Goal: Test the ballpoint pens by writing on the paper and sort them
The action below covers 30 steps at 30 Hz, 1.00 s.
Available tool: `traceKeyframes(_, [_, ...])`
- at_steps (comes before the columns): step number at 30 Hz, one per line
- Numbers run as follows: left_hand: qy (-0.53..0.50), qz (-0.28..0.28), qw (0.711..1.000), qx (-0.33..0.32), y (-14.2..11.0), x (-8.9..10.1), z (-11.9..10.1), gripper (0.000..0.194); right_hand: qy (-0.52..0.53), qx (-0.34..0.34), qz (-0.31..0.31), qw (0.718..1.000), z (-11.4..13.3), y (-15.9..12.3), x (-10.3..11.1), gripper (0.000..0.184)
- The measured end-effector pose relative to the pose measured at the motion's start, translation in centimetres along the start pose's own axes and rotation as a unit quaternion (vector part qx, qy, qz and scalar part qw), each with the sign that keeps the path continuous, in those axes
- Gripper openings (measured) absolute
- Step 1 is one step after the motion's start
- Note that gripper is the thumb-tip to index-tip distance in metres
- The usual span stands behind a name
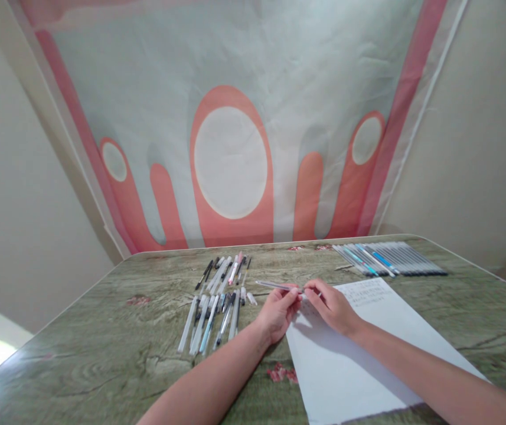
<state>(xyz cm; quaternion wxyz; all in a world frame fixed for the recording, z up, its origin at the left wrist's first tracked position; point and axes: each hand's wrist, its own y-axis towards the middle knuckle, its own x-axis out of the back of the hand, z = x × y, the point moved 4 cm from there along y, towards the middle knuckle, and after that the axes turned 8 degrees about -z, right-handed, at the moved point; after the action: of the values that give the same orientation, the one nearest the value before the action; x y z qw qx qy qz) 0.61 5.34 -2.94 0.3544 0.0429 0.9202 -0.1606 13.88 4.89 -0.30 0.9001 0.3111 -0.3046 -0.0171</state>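
Observation:
My left hand (279,313) is closed around a slim pen (274,285) whose pale barrel points left. At the pen's other end, the fingers of my right hand (330,306) are pinched together; whether they grip the pen's tip or a small part there is hidden. Both hands are raised over the upper left corner of a white paper sheet (359,366), which bears several lines of handwriting near its top. Just left of my left hand lies a group of loose pens and caps (212,319).
Behind that group lies a second cluster of pens (221,274). A neat row of pens (412,260), a few of them blue, lies at the far right of the wood-patterned table (102,342). A printed backdrop (288,71) stands behind the table.

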Motion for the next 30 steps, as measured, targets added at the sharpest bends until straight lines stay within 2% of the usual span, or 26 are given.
traceKeyframes(4, [-0.007,-0.004,1.0,0.007,0.12,0.15,-0.03,0.024,0.005,0.023,-0.008,1.0,0.43,0.05,0.19,0.019])
traceKeyframes(7, [0.005,0.006,1.0,0.01,0.1,0.09,-0.05,0.025,-0.01,0.045,-0.002,0.999,0.25,0.08,-0.02,0.026])
traceKeyframes(10, [0.013,0.005,1.0,0.017,0.1,0.07,-0.04,0.024,-0.019,0.032,0.005,0.999,-0.15,0.11,-0.17,0.032])
traceKeyframes(14, [0.004,-0.015,1.0,0.019,0.25,0.29,-0.1,0.022,0.005,0.003,-0.003,1.0,-0.21,0.1,-0.03,0.02])
traceKeyframes(17, [-0.004,-0.014,1.0,0.014,0.35,0.35,-0.16,0.023,0.002,0.014,-0.006,1.0,-0.03,0.16,-0.01,0.018])
traceKeyframes(20, [0.0,-0.007,1.0,0.018,0.37,0.29,-0.11,0.024,-0.01,0.033,0.003,0.999,0.04,0.25,-0.13,0.024])
traceKeyframes(22, [0.005,-0.013,1.0,0.018,0.39,0.3,-0.09,0.024,-0.009,0.025,0.009,1.0,-0.04,0.26,-0.16,0.026])
traceKeyframes(26, [0.002,-0.019,1.0,0.011,0.44,0.28,-0.16,0.022,0.017,-0.009,-0.003,1.0,-0.13,0.23,-0.05,0.018])
traceKeyframes(30, [0.002,-0.016,1.0,0.016,0.38,0.26,-0.13,0.023,0.013,0.014,-0.005,1.0,0.11,0.39,-0.29,0.022])
